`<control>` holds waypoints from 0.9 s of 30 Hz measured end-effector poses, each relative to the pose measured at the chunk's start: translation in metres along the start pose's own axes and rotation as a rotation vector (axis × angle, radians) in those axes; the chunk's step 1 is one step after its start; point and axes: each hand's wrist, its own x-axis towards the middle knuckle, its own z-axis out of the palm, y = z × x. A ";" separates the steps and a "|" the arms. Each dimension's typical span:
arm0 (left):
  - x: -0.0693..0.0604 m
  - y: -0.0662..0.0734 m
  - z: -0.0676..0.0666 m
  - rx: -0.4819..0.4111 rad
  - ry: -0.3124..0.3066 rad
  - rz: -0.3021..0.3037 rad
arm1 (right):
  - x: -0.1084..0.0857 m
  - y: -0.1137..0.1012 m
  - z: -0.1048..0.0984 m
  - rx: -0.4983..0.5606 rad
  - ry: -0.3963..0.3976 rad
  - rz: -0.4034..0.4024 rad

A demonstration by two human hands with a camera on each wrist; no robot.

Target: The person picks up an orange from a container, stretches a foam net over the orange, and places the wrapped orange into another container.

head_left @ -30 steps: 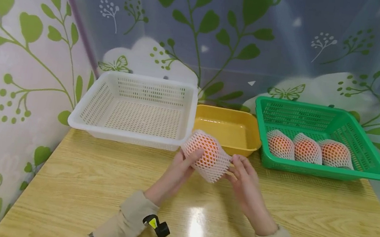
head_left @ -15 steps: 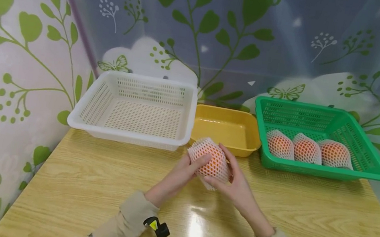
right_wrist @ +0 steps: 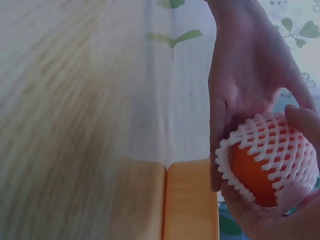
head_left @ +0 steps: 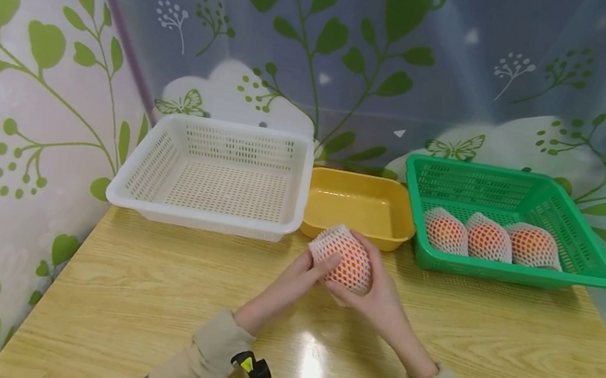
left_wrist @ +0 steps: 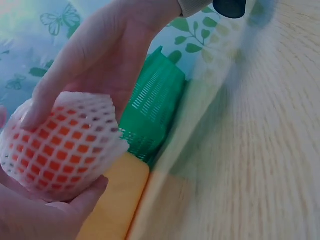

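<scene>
An orange [head_left: 353, 264] in a white foam net is held between both hands above the table, just in front of the yellow tray. My left hand [head_left: 285, 286] grips its left side, thumb lying across the front of the net. From the right, my right hand [head_left: 385, 299] curls thumb and fingers round the other side. Bare orange skin [right_wrist: 252, 177] shows through the net's open end in the right wrist view. In the left wrist view the foam net [left_wrist: 57, 150] covers the fruit, with fingers of both hands round it.
A white basket [head_left: 206, 217] stands at the back left, a yellow tray [head_left: 358, 206] in the middle. On the right, a green basket [head_left: 501, 270] holds three netted fruits [head_left: 488, 237] along its near side. A patterned curtain hangs behind the wooden table [head_left: 165, 260].
My right hand has gone from pinching the net's right end to wrapping round the fruit. The netted orange has shifted slightly right and turned in the hands.
</scene>
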 end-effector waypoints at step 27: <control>0.002 0.012 -0.015 0.074 0.158 0.029 | 0.037 0.042 -0.232 -0.392 0.623 0.326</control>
